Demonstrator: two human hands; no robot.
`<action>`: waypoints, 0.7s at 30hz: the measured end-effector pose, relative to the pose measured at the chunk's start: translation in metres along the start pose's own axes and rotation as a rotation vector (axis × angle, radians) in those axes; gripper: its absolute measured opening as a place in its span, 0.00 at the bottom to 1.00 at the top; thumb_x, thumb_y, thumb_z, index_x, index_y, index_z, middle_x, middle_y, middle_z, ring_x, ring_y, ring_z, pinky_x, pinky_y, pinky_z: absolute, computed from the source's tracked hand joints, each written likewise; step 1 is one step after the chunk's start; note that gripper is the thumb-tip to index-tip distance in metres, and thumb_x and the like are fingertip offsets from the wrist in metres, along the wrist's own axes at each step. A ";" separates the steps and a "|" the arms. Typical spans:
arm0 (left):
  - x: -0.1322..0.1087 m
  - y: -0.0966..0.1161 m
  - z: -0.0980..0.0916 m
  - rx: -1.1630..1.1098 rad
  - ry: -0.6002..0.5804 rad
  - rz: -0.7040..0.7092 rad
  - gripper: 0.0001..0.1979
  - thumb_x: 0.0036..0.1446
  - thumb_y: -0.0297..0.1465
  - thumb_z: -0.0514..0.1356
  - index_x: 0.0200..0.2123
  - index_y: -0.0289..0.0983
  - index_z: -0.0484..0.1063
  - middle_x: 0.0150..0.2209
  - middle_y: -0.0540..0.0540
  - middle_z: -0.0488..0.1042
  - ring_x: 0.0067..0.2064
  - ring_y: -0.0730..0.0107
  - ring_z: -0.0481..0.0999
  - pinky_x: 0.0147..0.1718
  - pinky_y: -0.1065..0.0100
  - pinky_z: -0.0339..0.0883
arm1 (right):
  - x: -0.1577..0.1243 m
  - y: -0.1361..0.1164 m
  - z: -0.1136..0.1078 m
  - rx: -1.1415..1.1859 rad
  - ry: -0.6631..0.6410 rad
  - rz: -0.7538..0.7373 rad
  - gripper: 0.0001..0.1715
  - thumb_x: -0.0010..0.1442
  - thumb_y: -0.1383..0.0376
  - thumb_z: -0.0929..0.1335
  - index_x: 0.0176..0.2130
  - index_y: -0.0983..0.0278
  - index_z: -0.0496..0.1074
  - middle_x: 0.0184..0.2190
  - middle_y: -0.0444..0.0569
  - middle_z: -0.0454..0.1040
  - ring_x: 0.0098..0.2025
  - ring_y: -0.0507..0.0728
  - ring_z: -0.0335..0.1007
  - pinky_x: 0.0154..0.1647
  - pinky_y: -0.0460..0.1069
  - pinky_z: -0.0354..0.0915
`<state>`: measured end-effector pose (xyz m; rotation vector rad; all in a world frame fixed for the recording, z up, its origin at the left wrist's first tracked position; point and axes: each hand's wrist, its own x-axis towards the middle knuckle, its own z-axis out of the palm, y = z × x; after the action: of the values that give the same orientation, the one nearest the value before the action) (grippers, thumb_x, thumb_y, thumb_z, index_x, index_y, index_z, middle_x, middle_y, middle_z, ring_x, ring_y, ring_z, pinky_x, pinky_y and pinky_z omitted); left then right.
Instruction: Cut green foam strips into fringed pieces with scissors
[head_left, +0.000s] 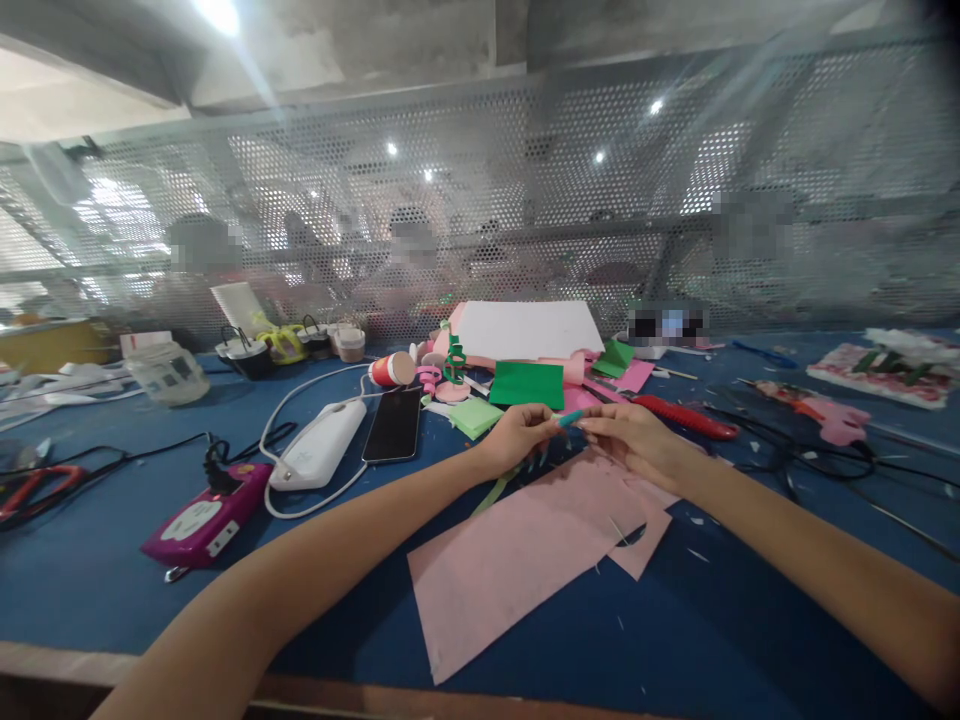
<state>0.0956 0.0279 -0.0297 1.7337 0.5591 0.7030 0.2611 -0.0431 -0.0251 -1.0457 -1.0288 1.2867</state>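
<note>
Both my hands meet over the table, pinching a small, slim teal piece (571, 417); its exact kind is too small to make out. My left hand (519, 440) is closed on its left end, where a pale tip shows between the fingers. At the other end, the fingertips of my right hand (631, 440) are pressed together on it. Below the hands lies a large pink paper sheet (517, 560) with a curved cut-out at its right. A light green strip (495, 492) runs beneath my left wrist. Just behind the hands is a dark green paper square (527, 384).
To the left lie a phone (393, 425), a white power bank (319, 445) with its cable and a purple extension socket (210, 515). A red-handled tool (686, 415) sits right of my hands, with a pink glue gun (832, 418) beyond. A perforated metal screen (525, 220) stands behind.
</note>
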 end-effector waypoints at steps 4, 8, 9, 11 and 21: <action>0.000 -0.001 0.001 -0.078 -0.011 0.012 0.20 0.45 0.46 0.61 0.25 0.35 0.61 0.19 0.55 0.66 0.16 0.81 0.63 0.15 0.76 0.55 | -0.001 -0.002 0.002 0.010 0.017 0.013 0.10 0.41 0.66 0.75 0.27 0.66 0.74 0.26 0.47 0.72 0.26 0.48 0.65 0.29 0.45 0.65; 0.000 0.000 0.003 -0.149 -0.012 0.035 0.19 0.43 0.45 0.63 0.26 0.35 0.63 0.21 0.54 0.67 0.20 0.79 0.67 0.21 0.74 0.62 | -0.002 -0.003 0.003 0.038 0.027 0.034 0.12 0.39 0.67 0.76 0.27 0.65 0.74 0.25 0.46 0.72 0.25 0.48 0.65 0.29 0.44 0.66; -0.001 0.000 0.003 -0.148 -0.004 0.040 0.19 0.43 0.44 0.63 0.26 0.35 0.63 0.21 0.54 0.67 0.21 0.79 0.67 0.21 0.74 0.61 | -0.002 -0.002 0.003 0.043 0.028 0.034 0.12 0.39 0.67 0.76 0.27 0.65 0.74 0.25 0.46 0.72 0.25 0.48 0.65 0.28 0.44 0.66; 0.000 0.000 0.003 -0.139 0.008 0.049 0.18 0.43 0.43 0.63 0.26 0.35 0.64 0.21 0.55 0.67 0.21 0.80 0.66 0.21 0.75 0.61 | -0.002 -0.001 0.002 0.044 0.015 0.033 0.11 0.39 0.67 0.76 0.27 0.65 0.74 0.24 0.46 0.72 0.24 0.48 0.65 0.27 0.44 0.66; 0.002 -0.002 0.001 -0.127 0.043 0.037 0.20 0.41 0.43 0.64 0.28 0.35 0.63 0.20 0.56 0.66 0.16 0.82 0.62 0.15 0.76 0.57 | -0.004 -0.002 0.003 0.046 -0.024 0.044 0.10 0.42 0.67 0.74 0.28 0.67 0.74 0.24 0.46 0.71 0.24 0.48 0.64 0.28 0.45 0.65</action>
<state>0.0978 0.0289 -0.0317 1.6177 0.5020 0.7866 0.2584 -0.0466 -0.0226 -1.0247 -0.9947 1.3559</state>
